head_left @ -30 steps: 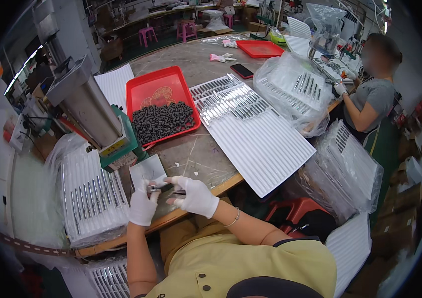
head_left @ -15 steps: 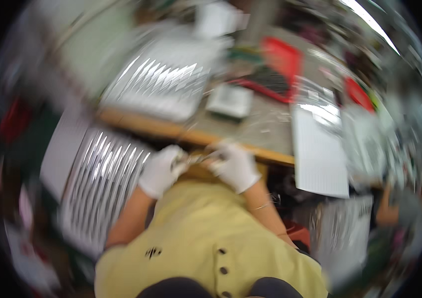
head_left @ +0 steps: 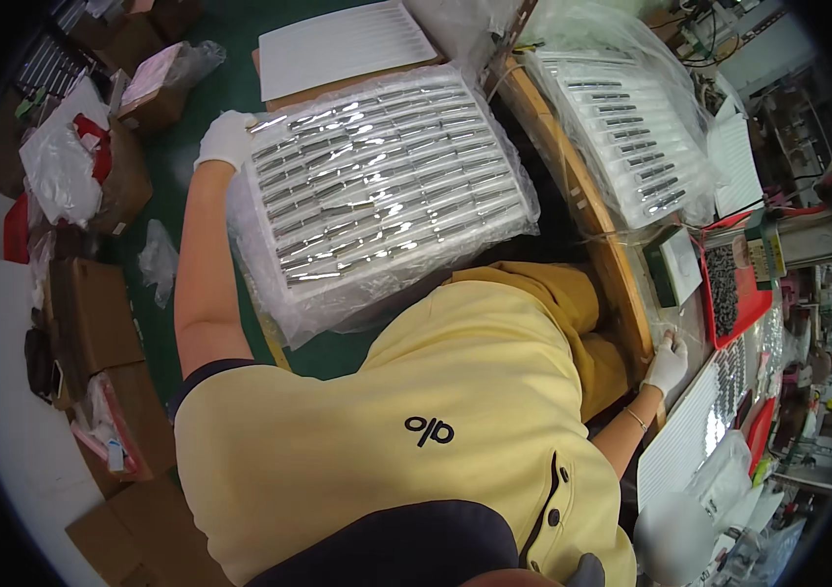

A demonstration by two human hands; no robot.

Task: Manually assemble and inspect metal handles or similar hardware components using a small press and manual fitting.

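My left hand [head_left: 226, 141], in a white glove, reaches out to the far left corner of a white ribbed tray [head_left: 291, 283]. Its fingers are closed at that corner, on something too small to make out. Rows of slim, shiny metal pieces [head_left: 377, 186] lie in the tray's grooves, with clear plastic film around the tray. My right hand [head_left: 668, 364], also gloved in white, is at the wooden edge [head_left: 622, 293] of the workbench. Its fingers are curled in, and whatever they hold cannot be made out.
Another film-wrapped tray [head_left: 622, 137] of metal pieces lies on the bench, near a small white box [head_left: 678, 266] and a red tray [head_left: 754, 303] of small dark parts. Cardboard boxes [head_left: 93, 313] stand at left on the green floor [head_left: 157, 313]. A white ribbed sheet [head_left: 347, 49] lies behind.
My hands were together by the bench edge and are now far apart: left out to the tray corner, right on the bench edge. My view has turned left toward the tray.
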